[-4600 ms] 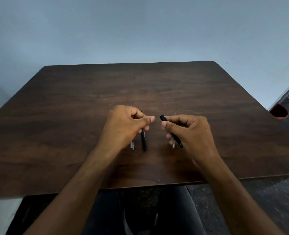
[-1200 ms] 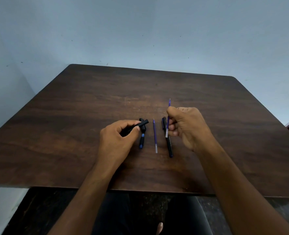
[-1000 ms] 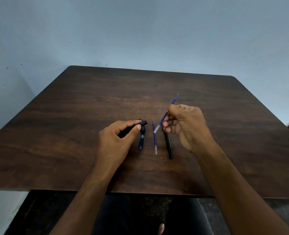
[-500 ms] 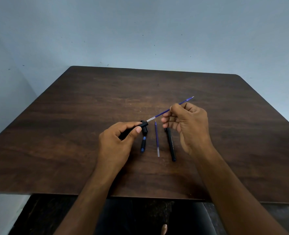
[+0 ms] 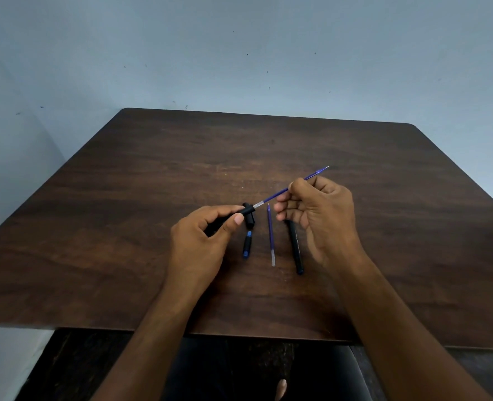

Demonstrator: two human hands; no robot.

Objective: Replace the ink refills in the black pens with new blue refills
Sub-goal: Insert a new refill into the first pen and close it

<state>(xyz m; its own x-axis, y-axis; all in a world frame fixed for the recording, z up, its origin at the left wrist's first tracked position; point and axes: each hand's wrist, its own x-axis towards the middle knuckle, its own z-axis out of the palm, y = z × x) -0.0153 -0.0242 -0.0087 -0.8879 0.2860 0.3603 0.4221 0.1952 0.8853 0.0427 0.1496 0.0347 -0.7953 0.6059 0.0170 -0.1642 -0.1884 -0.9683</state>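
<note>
In the head view, an open black pen barrel (image 5: 246,211) is held in the left hand (image 5: 203,241) between the thumb and the curled fingers, just above the wooden table (image 5: 123,227). A blue refill (image 5: 293,187) is pinched in the right hand (image 5: 320,218) between thumb and forefinger, and its pale back end is at the mouth of the barrel.

For this step to be done well, the refill should probably be kept in 1 line with the barrel and pushed slowly. A grip closer to the barrel is likely better, because the thin tube can bend. The barrel should be held steady.

On the table, between the hands, lie a second blue refill (image 5: 270,235), a whole black pen (image 5: 295,247) and a small black part with a blue end (image 5: 247,248).

Most of the held barrel is covered by the left hand. A short black part (image 5: 249,219) is seen just behind it, but it cannot be told what it is. How deep the refill is inside the barrel cannot be told. The top of the black pen is hidden under the right hand.
</note>
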